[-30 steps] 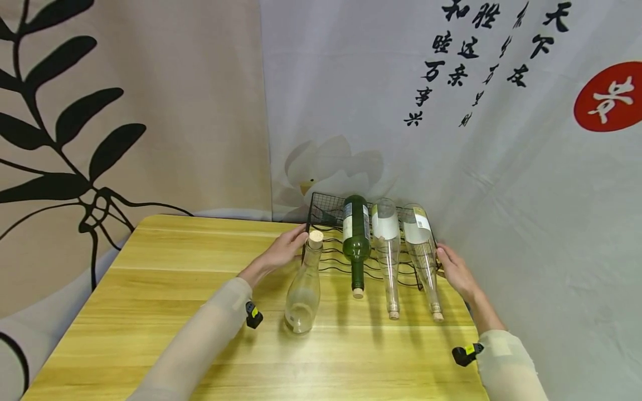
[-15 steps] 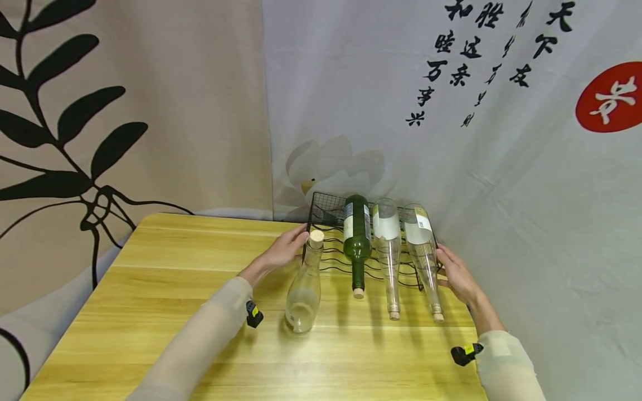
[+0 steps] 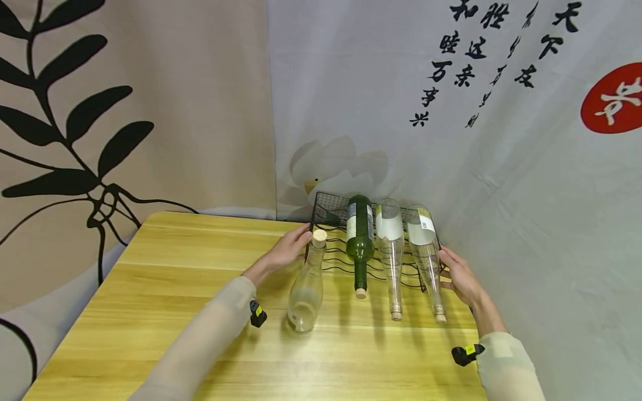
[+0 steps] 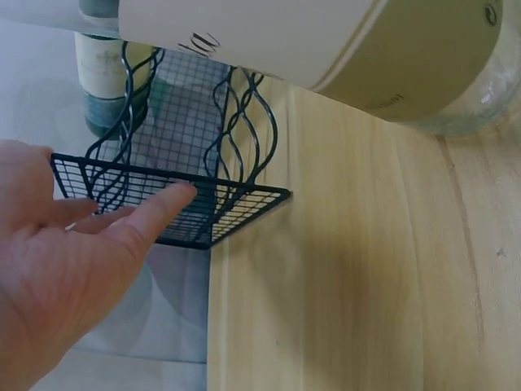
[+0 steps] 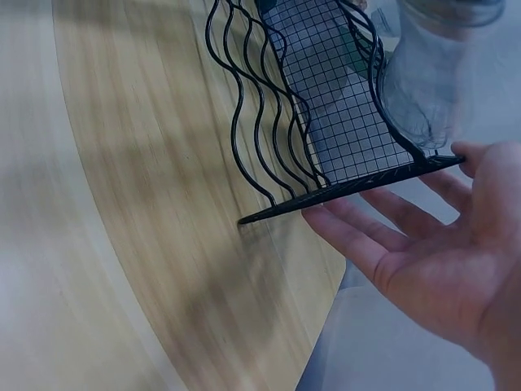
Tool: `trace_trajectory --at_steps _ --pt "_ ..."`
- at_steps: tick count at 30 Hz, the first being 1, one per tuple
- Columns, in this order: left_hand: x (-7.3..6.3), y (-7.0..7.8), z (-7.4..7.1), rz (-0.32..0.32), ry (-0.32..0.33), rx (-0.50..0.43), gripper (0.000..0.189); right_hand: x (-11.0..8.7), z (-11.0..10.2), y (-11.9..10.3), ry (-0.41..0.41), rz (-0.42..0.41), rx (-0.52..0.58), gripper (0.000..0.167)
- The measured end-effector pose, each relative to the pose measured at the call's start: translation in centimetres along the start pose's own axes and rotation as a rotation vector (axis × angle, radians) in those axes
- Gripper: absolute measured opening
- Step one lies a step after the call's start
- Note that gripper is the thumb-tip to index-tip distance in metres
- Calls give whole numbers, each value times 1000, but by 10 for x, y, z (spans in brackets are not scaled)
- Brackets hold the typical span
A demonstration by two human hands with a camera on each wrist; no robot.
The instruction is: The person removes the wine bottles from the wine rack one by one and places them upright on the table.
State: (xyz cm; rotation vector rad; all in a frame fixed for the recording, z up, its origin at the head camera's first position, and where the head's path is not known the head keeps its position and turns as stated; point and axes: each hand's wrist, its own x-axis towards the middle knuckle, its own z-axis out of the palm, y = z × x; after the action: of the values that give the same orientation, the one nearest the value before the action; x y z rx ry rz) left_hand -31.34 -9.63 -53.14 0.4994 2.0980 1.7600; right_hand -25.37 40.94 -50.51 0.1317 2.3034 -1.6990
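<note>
A black wire wine rack (image 3: 331,203) stands at the back of the wooden table. My left hand (image 3: 283,250) touches its left side panel; in the left wrist view the thumb (image 4: 167,208) lies straight along the mesh. On the opposite side, my right hand (image 3: 461,277) rests its fingertips against the rack's edge, fingers extended in the right wrist view. Lying in the rack, necks forward, are a green wine bottle (image 3: 360,245) and two clear glass bottles (image 3: 390,229) (image 3: 422,234), all corked. Another clear corked bottle (image 3: 305,298) stands upright beside my left hand.
Printed cloth (image 3: 200,111) hangs directly behind the rack and along the right side. The wooden table (image 3: 175,262) extends left and forward, and its right edge runs close to my right arm. The upright bottle stands in front of the rack's left part.
The whole scene shifts slightly right in the head view. Both hands stay at the rack's sides, and the bottles keep their places.
</note>
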Motion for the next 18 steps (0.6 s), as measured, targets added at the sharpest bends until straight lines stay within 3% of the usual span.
trace_trajectory --at_steps 4,11,18 --pt "0 0 1 -12 18 47 68 0 2 1 17 17 45 74" --pt "0 4 -2 -50 107 237 66 1 6 0 42 31 56 72" --pt "-7 11 -5 -34 170 278 64 1 5 0 46 36 40 72"
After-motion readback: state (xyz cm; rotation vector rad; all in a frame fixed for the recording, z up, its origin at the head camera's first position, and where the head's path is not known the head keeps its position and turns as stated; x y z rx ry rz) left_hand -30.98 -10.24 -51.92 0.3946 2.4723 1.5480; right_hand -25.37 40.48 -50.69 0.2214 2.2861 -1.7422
